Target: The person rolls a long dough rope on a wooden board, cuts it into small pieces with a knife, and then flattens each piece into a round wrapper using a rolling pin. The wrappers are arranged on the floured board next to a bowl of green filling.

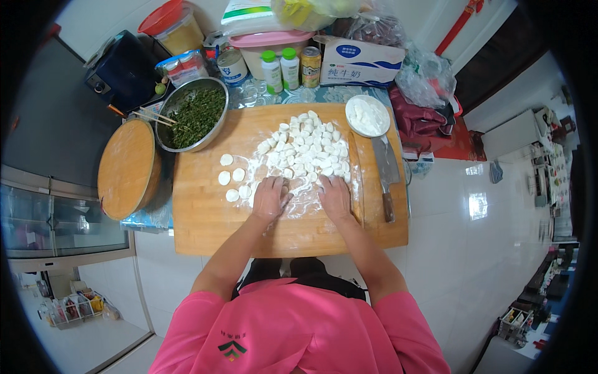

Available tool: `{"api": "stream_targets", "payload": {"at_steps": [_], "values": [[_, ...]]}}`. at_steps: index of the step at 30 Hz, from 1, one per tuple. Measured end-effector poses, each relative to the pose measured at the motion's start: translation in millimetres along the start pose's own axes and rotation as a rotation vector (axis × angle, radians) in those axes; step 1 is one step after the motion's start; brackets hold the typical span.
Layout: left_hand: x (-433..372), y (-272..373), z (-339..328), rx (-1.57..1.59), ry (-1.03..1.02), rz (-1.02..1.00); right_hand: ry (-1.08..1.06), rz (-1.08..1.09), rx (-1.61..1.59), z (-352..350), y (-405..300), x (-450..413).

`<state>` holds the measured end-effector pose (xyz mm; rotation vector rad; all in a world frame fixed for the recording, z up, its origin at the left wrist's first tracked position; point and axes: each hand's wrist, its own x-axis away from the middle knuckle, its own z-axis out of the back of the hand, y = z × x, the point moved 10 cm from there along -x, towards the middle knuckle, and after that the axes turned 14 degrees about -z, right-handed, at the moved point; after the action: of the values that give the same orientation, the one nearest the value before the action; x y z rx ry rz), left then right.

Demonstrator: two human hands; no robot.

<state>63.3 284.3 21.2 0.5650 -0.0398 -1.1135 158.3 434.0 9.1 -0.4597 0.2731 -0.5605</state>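
Observation:
Many small pieces of white dough [306,147] lie heaped on the floured wooden board [210,233]. My left hand [270,198] rests palm down at the heap's near left edge, a dough piece partly hidden beside it. My right hand [335,196] lies palm down at the near right edge, fingertips by the dough pieces; what is under both palms is hidden. Left of my left hand are several flattened dough rounds [224,177]. A wooden rolling pin [356,182] lies just right of my right hand, and beyond it a cleaver [386,168].
A plate of white flour [367,116] touches the cleaver at the back right. At the back left stands a steel bowl of chopped greens [198,112] with chopsticks. Beside it is a round wooden board [127,168]. Bottles [272,72], a can [311,67] and a milk carton [362,61] line the back.

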Motion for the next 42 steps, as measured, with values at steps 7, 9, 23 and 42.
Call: {"api": "stream_targets", "payload": {"at_steps": [7, 9, 23, 42], "values": [[36.0, 28.9, -34.4, -0.154, -0.348, -0.162, -0.059, 0.04, -0.018, -9.2, -20.7, 7.2], [30.2, 27.1, -32.0, -0.183, -0.33, -0.196, -0.082, 0.021, -0.035, -9.9, -22.9, 8.4], [48.3, -40.1, 13.6, -0.159, -0.203, -0.064, -0.297, -0.123, 0.08, -53.5, -50.5, 7.7], [27.7, 41.0, -40.8, -0.068, -0.393, -0.366, -0.143, -0.391, -0.056, -19.9, -15.5, -23.9]]}}
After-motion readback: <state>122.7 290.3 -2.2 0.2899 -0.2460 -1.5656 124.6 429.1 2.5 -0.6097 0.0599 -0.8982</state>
